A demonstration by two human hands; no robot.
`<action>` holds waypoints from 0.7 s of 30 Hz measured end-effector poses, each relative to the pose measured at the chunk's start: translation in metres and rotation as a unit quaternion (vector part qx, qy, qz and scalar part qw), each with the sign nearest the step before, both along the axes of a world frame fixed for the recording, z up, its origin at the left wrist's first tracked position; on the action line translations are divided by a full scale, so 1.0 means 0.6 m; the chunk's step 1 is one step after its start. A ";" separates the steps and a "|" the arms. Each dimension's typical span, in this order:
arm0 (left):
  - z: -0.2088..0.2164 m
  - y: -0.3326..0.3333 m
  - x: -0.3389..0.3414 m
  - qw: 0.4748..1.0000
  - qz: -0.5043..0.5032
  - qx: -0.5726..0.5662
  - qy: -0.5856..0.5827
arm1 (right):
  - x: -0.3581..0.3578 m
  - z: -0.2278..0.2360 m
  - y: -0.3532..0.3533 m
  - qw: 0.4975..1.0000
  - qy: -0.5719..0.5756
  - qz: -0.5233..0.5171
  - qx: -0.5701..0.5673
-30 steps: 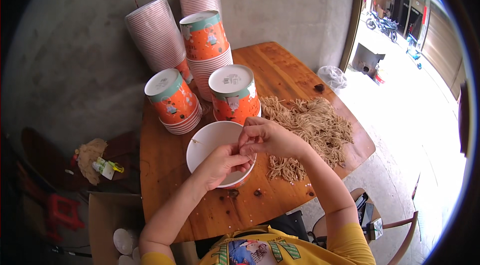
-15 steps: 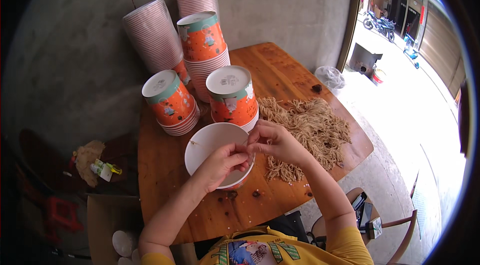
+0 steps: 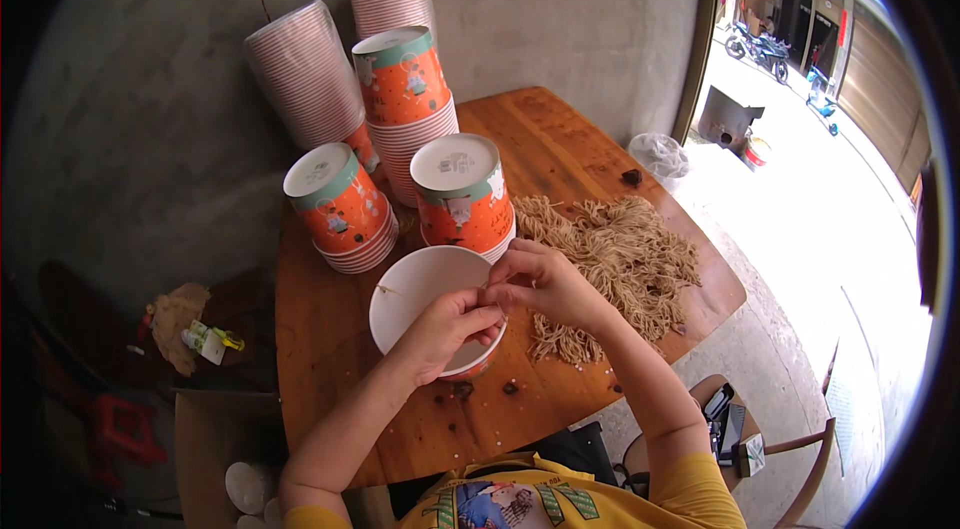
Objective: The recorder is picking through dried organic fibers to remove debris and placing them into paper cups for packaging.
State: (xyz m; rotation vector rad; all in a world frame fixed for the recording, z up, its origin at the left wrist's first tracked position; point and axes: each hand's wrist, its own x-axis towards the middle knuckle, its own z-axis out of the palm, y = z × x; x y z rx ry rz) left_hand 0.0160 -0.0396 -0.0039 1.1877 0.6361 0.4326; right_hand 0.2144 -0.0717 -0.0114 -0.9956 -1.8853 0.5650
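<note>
A white-lined paper bucket (image 3: 415, 281) stands upright on the wooden table (image 3: 400, 439) before me. A short bit of tan string (image 3: 388, 289) shows at the left part of its inner wall. My left hand (image 3: 452, 329) reaches over the bucket's near right side, fingers curled in a pinch. Against it, my right hand (image 3: 545, 286) pinches at the right rim, the two sets of fingertips meeting. What they hold is hidden between the fingers. Beside my right hand lies a heap of tan strings (image 3: 620, 264).
Upside-down orange paper buckets stand in stacks (image 3: 462, 214) (image 3: 345, 214) behind the bucket. A taller stack (image 3: 408, 94) and plastic-wrapped stacks (image 3: 305, 69) rise by the wall. A cardboard box (image 3: 205, 449) with white cups sits below left; a chair (image 3: 800, 464) stands at right.
My right hand has shifted slightly left and down, closer to the left fingertips. The left hand stays almost in place, and the bucket has not visibly moved.
</note>
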 end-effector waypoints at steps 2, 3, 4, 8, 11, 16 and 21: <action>-0.006 0.005 -0.003 1.000 -0.007 0.000 -0.006 | -0.001 -0.002 -0.005 0.998 0.035 -0.045 -0.016; -0.008 0.007 -0.005 1.000 -0.014 0.000 -0.012 | -0.002 0.002 -0.011 0.998 0.036 -0.044 -0.017; -0.009 0.008 -0.006 1.000 -0.013 -0.001 -0.012 | -0.003 0.010 -0.022 0.993 0.070 -0.059 -0.069; -0.006 0.012 -0.004 0.999 0.000 -0.020 -0.028 | 0.014 -0.001 -0.053 0.997 0.021 -0.061 -0.033; -0.010 0.014 -0.003 0.999 -0.003 -0.025 -0.030 | 0.004 -0.017 -0.066 0.995 -0.032 -0.088 0.020; -0.009 0.019 0.002 0.999 0.004 -0.037 -0.008 | -0.031 -0.026 -0.081 0.987 -0.006 -0.154 0.041; 0.000 0.026 0.004 0.991 -0.022 -0.127 0.017 | -0.061 -0.029 -0.083 0.970 -0.045 -0.198 0.132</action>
